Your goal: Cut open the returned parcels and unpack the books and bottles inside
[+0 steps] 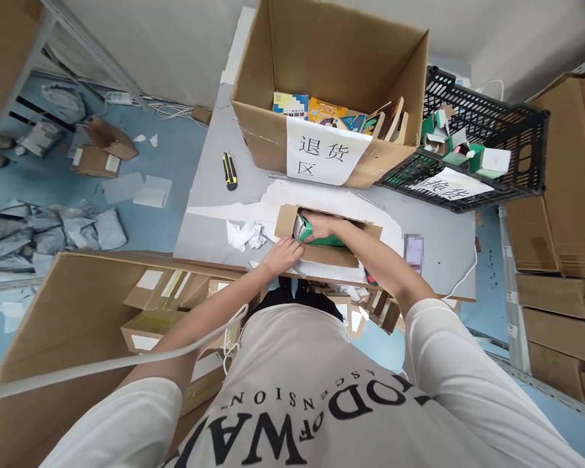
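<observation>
An open cardboard box (331,255) lies near the table's front edge with its flaps spread. Inside it is a green box (327,241) whose white-grey end shows at the left. My right hand (319,225) reaches down into the cardboard box and is closed around the green box's left part; some fingertips are hidden. My left hand (286,253) pinches the near left edge of the cardboard box, its fingers bent over the rim. Crumpled white paper (246,235) lies just left of the box.
Behind stands a large labelled carton (263,140) of books, with a black crate (511,140) of opened green boxes to its right. A yellow-black utility knife (229,171) lies at the left. A big carton (43,312) of parcels stands at front left; a phone-like object (413,253) lies right.
</observation>
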Demonstrator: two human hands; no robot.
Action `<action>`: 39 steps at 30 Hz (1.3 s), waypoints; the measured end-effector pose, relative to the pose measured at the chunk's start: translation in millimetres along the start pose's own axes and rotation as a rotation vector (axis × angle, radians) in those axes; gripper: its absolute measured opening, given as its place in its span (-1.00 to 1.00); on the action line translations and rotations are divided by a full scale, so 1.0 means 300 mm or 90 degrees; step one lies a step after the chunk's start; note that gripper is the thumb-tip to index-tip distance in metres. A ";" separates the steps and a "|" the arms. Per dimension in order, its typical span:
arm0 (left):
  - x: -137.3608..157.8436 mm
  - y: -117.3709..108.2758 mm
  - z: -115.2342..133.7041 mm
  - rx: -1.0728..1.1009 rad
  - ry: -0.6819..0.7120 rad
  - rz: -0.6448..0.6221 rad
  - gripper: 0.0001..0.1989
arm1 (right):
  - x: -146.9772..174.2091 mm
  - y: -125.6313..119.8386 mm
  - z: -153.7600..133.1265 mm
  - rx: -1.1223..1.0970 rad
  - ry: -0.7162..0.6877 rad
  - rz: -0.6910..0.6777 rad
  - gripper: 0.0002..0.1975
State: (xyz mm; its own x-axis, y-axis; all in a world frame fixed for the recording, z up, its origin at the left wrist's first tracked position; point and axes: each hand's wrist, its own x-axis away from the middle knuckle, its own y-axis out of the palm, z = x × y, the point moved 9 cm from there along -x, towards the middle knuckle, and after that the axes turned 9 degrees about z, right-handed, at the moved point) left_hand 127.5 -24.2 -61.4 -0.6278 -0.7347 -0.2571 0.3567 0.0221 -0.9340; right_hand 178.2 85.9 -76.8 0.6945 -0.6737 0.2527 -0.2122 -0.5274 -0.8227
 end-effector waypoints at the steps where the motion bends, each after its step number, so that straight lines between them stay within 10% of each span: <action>1: -0.006 -0.001 0.001 -0.006 0.003 0.009 -0.72 | 0.021 -0.021 -0.012 0.001 -0.015 0.016 -0.10; 21: 0.016 0.034 -0.120 0.049 -0.100 0.074 -0.72 | 0.220 -0.133 -0.148 0.042 -0.180 0.107 -0.50; 28: 0.002 0.034 -0.234 -0.005 -0.190 0.059 -0.74 | 0.304 -0.361 -0.142 -0.031 -0.108 0.375 -0.47; 33: -0.092 0.018 -0.284 -0.042 -0.218 0.032 -0.74 | 0.584 -0.558 -0.079 -0.052 0.066 0.688 -0.34; 39: -0.178 -0.008 -0.308 -0.045 -0.195 0.019 -0.72 | 0.863 -0.439 -0.118 -0.082 0.063 0.815 -0.42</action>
State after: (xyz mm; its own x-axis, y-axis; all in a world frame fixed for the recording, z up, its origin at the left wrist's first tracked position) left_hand 96.2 77.6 -68.3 -0.3760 -0.9031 -0.2076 0.3155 0.0860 -0.9450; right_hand 361.6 -37.2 115.0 -0.1030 -0.7665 -0.6339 -0.7537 0.4761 -0.4531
